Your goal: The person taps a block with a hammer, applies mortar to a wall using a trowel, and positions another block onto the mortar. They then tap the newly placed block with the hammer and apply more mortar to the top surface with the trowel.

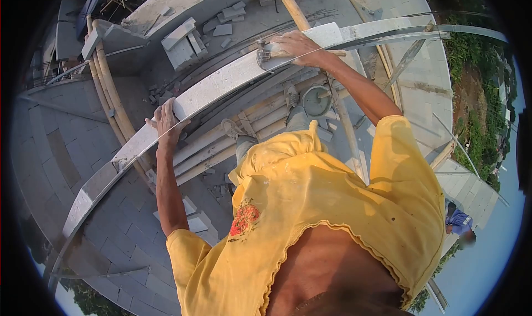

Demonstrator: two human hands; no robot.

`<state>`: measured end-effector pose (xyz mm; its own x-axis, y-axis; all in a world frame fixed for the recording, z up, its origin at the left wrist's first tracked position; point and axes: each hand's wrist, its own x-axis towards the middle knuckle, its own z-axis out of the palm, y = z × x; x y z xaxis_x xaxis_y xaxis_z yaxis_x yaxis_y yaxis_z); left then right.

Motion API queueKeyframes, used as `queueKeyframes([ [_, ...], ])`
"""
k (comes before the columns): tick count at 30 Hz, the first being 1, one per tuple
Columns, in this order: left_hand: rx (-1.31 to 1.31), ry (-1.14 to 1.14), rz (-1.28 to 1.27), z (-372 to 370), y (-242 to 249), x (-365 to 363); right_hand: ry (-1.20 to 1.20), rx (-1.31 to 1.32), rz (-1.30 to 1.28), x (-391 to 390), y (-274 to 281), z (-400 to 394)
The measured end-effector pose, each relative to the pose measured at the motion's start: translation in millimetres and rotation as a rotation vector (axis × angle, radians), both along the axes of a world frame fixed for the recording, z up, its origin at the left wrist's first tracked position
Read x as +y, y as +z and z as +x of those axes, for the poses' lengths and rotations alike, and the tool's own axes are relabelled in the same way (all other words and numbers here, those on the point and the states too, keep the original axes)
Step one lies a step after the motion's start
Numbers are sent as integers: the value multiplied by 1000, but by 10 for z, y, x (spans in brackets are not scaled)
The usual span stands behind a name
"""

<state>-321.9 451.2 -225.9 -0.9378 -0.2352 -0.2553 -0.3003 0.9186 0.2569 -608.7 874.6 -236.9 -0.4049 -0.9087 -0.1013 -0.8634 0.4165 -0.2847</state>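
Note:
A long course of pale grey blocks (221, 82) curves across the view in front of me. My left hand (165, 119) rests on its top edge with the fingers spread, holding nothing. Farther right, my right hand (296, 47) is closed around the wooden handle of a hammer (263, 54), whose metal head lies at the block's near edge. A thin string runs along the near edge of the blocks, passing by both hands.
Bamboo poles (221, 150) form a platform under my feet, with a round bucket (317, 101) beside them. Loose blocks (184, 43) lie beyond the wall. Another person (459, 221) is at the far right. Upright bamboo poles (111, 94) stand at the left.

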Motion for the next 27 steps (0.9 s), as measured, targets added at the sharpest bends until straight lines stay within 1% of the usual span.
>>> queueKeyframes([
  [4, 14, 0, -25, 18, -22, 14, -58, -29, 44, -36, 75, 32],
  [6, 59, -26, -49, 10, -58, 1, -78, -64, 41, -32, 69, 30],
  [7, 79, -39, -59, 25, -72, 1, -60, -38, 44, -33, 52, 24],
  [12, 55, -40, -75, 28, -39, 1, 0, 29, 62, -14, 88, 33],
  [18, 23, -46, -76, 26, -81, -23, -82, 67, 43, 27, -24, 126],
  [21, -55, -3, -97, -80, 127, 157, -98, 129, -8, 59, -149, 158],
  [23, -40, -53, -159, -169, 204, 298, -122, 100, -31, 48, -157, 165],
  [24, -37, -68, -184, -193, 209, 338, -125, 82, -39, 49, -160, 173],
  [25, -20, -95, -158, -230, 171, 362, -137, 76, -45, 55, -166, 191],
  [27, -37, -80, -126, -227, 53, 314, -145, 68, -53, 61, -179, 178],
])
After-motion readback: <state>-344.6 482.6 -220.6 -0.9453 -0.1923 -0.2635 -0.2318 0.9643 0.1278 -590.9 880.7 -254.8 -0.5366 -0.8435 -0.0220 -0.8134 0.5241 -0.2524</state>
